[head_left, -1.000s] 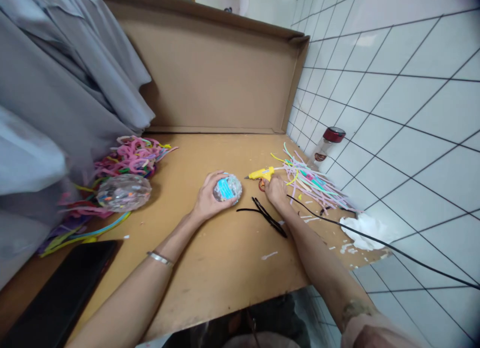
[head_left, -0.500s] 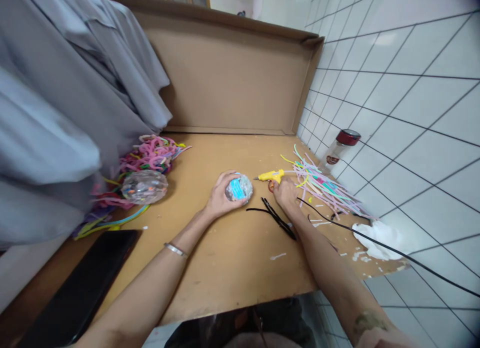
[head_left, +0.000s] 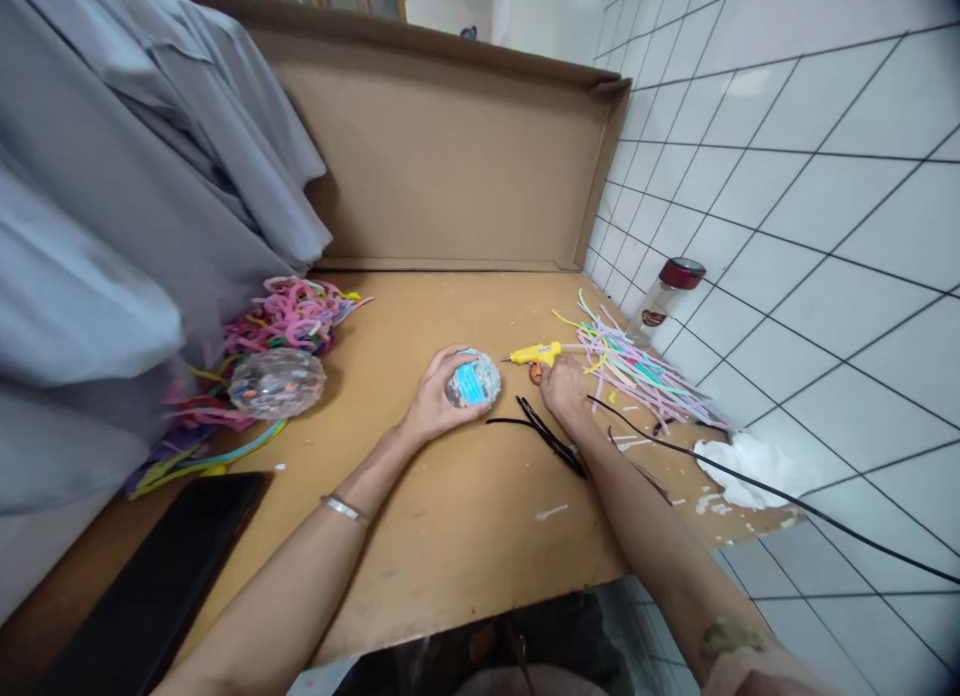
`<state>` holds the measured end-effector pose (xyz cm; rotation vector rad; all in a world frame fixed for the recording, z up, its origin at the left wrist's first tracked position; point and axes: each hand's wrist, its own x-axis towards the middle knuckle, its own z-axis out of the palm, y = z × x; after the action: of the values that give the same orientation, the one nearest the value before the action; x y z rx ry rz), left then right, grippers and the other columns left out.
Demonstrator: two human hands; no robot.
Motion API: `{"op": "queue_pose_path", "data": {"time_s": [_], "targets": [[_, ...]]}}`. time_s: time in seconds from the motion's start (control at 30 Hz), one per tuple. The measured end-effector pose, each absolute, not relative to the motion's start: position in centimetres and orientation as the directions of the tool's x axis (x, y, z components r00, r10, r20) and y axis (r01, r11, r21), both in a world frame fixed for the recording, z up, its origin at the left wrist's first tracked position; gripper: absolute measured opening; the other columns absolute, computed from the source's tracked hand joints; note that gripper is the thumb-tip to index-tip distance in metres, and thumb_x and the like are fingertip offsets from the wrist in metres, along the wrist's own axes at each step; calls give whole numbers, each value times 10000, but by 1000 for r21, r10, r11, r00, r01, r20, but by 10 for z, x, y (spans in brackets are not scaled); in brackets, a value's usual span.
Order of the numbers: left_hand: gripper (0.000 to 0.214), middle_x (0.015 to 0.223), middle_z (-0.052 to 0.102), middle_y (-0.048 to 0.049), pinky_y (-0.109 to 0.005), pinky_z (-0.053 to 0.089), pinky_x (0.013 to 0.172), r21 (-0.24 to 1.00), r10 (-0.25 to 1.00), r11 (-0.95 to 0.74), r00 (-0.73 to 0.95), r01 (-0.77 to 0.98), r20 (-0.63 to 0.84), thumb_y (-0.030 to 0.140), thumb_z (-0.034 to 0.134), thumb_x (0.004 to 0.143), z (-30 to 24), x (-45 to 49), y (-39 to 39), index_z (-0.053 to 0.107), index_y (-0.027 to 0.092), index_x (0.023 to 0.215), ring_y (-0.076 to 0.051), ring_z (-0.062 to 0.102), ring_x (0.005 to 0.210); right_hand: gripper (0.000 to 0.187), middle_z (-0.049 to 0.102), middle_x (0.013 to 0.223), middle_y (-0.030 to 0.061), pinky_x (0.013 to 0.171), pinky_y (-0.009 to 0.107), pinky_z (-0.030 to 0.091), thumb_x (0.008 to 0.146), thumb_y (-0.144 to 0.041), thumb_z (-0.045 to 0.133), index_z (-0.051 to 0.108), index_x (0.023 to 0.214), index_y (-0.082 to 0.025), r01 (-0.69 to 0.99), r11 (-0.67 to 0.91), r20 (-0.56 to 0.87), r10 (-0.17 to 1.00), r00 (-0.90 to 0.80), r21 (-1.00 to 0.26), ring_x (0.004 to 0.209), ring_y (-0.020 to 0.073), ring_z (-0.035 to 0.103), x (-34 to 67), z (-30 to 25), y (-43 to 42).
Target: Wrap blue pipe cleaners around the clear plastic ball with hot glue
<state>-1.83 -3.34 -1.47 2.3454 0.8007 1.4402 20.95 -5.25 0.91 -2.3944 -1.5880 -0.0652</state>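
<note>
My left hand (head_left: 437, 396) is wrapped round the left side of a clear faceted jar-like piece (head_left: 486, 379) with a bright blue patch on it. A yellow glue gun (head_left: 534, 354) is in my right hand (head_left: 566, 388), its fingers closed on the handle. The gun's nozzle points left at the clear piece, with a small gap between them. Just below the gun lie several black pipe cleaners (head_left: 551, 438). A second clear faceted container (head_left: 277, 384) rests at the left, beside a tangle of coloured pipe cleaners (head_left: 289, 314).
Pastel pipe cleaners (head_left: 645, 366) are spread at the right, near a red-lidded bottle (head_left: 667, 294). A black cord (head_left: 750, 476) crosses the right side. White tissue (head_left: 750, 468), a black phone (head_left: 157, 576), hanging grey cloth (head_left: 150, 196) and a cardboard wall (head_left: 450, 156) surround the work surface.
The whole view has shifted slightly, so most things appear a little further left. Both hands keep their holds, and the glue gun's nozzle stays close to the clear piece.
</note>
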Motion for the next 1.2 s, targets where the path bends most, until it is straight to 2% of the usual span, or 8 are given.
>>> {"op": "queue_pose_path", "data": {"time_s": [0.37, 0.77, 1.2], "targets": [[615, 1269, 562, -138, -519, 454, 1062, 496, 596, -800, 346, 339, 724, 375, 797, 675, -13, -17, -35, 549, 215, 1215, -302, 534, 1249, 384, 633, 1206, 210, 890, 318, 435, 984, -335, 412, 604, 1160, -52, 913, -353, 179, 904, 389, -202, 1121, 268, 587, 210, 8, -52], [610, 1251, 574, -133, -508, 460, 1057, 492, 594, -801, 345, 342, 727, 388, 786, 679, -11, -16, -35, 544, 206, 1209, -297, 542, 1234, 363, 636, 1199, 193, 842, 286, 446, 995, -331, 411, 597, 1165, -70, 901, -382, 179, 890, 419, -208, 1082, 239, 619, 210, 10, -54], [625, 1272, 562, -130, -504, 450, 1074, 511, 612, -787, 342, 345, 713, 385, 786, 674, -12, -15, -37, 552, 210, 1226, -299, 533, 1253, 357, 625, 1185, 206, 834, 305, 445, 1003, -274, 366, 579, 1198, -64, 899, -407, 199, 879, 434, -163, 1078, 248, 599, 207, 1, -51]]}}
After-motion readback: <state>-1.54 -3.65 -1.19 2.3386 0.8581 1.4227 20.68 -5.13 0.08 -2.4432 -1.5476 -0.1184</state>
